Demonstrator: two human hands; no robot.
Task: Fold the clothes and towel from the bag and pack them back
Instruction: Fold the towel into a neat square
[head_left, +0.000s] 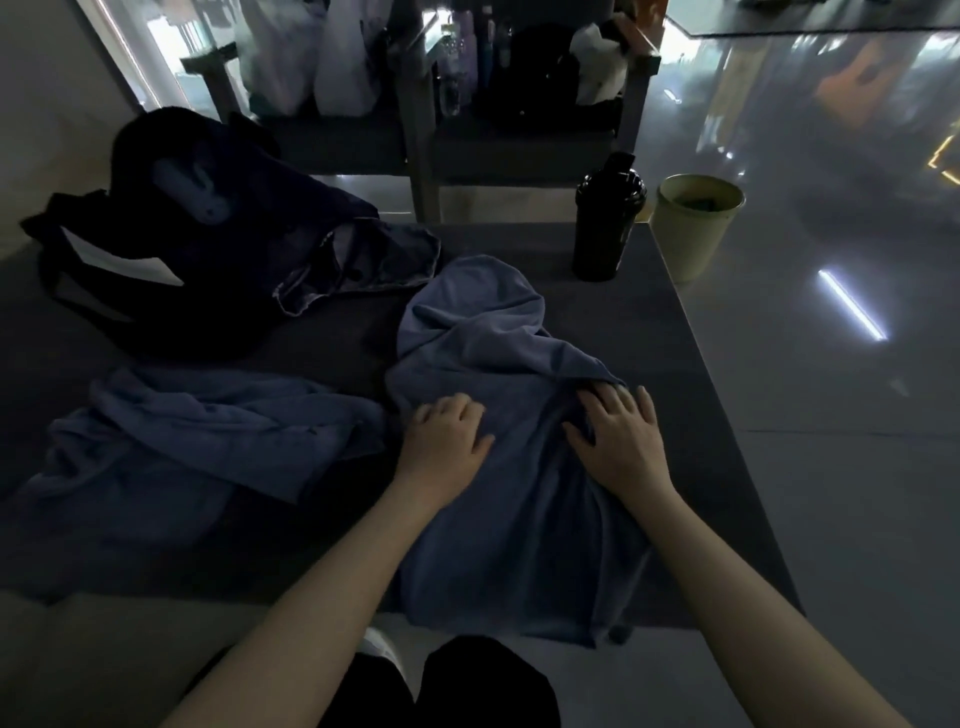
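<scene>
A blue towel-like cloth (498, 364) lies bunched on the dark table (691, 415), its near end hanging over the front edge. My left hand (447, 436) rests on its left part with the fingers loosely bent. My right hand (618, 436) lies flat on the cloth beside it, fingertips at a fold. A second blue garment (197, 431) lies crumpled at the left. A dark bag (171, 234) stands at the back left, with a darker blue piece of clothing (363, 265) spilling from it.
A black shaker bottle (605, 218) stands at the table's far right edge. A pale green bin (693, 223) sits on the floor just beyond it. Behind the table is a rack with bags and bottles (415, 62). Glossy floor lies to the right.
</scene>
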